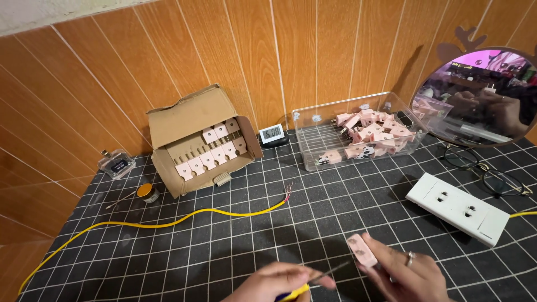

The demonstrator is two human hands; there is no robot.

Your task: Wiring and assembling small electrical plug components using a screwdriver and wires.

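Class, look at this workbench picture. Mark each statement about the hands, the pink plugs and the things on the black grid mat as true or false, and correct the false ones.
1. The right hand holds a small pink plastic plug. True.
2. The left hand is empty. False: it holds a thin metal-tipped tool with a yellow handle.
3. The clear plastic bin holds pink plugs. True.
4. The yellow wire is plugged into the white socket strip. False: its bare end lies loose on the mat.
5. The brown cardboard box is shut. False: it is open, with pink plugs in rows.
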